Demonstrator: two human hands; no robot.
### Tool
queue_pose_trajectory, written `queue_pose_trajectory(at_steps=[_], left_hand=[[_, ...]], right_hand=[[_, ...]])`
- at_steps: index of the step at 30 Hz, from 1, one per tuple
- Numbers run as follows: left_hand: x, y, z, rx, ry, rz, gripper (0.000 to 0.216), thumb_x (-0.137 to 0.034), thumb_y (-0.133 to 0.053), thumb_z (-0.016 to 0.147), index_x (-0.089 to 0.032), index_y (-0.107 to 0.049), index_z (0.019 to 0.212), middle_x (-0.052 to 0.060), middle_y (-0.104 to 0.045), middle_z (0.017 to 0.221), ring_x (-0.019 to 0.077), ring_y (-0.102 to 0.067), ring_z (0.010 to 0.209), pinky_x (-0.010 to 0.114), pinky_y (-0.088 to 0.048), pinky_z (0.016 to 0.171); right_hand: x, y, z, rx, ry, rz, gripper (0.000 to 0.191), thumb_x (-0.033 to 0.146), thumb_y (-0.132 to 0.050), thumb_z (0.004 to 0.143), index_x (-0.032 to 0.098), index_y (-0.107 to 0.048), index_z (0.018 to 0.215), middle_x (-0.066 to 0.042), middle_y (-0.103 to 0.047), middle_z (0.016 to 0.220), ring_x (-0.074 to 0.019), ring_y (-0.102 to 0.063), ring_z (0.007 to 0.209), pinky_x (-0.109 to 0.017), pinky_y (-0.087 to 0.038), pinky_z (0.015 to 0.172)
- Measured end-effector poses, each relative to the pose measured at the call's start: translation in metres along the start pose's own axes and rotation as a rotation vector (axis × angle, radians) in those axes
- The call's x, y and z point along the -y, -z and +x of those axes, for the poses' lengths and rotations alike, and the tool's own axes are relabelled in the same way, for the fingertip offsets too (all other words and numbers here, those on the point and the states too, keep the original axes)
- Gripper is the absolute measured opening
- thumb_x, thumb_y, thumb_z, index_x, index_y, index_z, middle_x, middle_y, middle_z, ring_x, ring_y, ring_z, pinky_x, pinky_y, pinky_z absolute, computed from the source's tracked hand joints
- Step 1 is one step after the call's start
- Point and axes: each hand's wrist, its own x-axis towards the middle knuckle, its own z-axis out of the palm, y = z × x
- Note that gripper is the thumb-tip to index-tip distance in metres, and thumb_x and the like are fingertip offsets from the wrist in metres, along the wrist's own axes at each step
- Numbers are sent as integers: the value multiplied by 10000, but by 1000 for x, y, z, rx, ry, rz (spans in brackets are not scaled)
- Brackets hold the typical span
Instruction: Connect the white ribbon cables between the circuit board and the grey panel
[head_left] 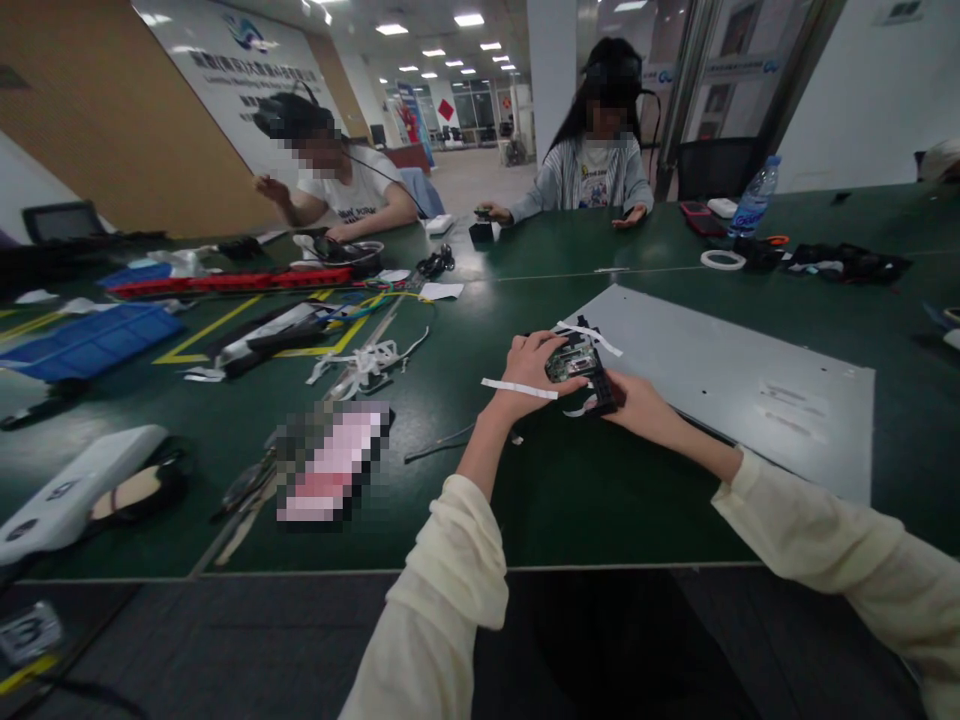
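Note:
Over the green table (570, 520) I hold a small black plastic housing (598, 385) with a green circuit board (571, 364) exposed in it. My left hand (529, 370) wraps round its left side, the thumb reaching across the front of the board. The right hand (634, 403) grips the housing's lower right end, its fingertips partly hidden behind it. A white strip (596, 336) lies across the top of the housing. Another white strip (519, 388) lies across the back of my left hand near the wrist. A curled pale strip hangs at the housing's lower edge.
A grey metal panel (750, 370) lies right of my hands. To the left are a phone (337, 460), crumpled white strips (367, 368), a blue tray (90, 342) and a white device (75, 490). Two people sit opposite, near a water bottle (756, 198) and tape roll (722, 260).

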Motion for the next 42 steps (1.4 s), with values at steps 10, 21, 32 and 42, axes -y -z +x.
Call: queue_pose_trajectory(at_steps=[10,21,32,42], left_hand=[[0,3,0,-69,-6,-11,677,-610,-654,721,-204,-555,1253,79,-519,1281,269,-445,1100,425,-373,983],[3,2,0,-93,-8,-17,702,-642,-638,717,-198,-554,1254,94,-524,1274,285,-439,1101,448,-382,971],[-2,4,-2,-32,-12,15,727,-637,-644,711,-198,-537,1280,96,-512,1286,296,-426,1101,453,-379,957],[-10,14,3,-24,-41,52,732,-624,-661,701,-211,-531,1291,101,-476,1318,305,-416,1123,466,-357,972]], right_hand=[[2,2,-7,79,-159,539,212,301,-569,820,169,-642,970,-4,-647,683,-113,-587,604,-240,-446,590],[-55,86,0,-601,-126,-371,416,382,-415,884,179,-602,1195,-130,-628,1191,-268,-587,1078,-448,-439,936],[-139,108,-19,-396,-680,-809,637,543,-254,904,181,-439,1395,-176,-369,1466,-474,-244,1327,-784,-135,940],[-126,92,-18,-348,-520,-854,623,508,-290,913,161,-417,1414,-140,-353,1489,-484,-235,1322,-739,-177,975]])
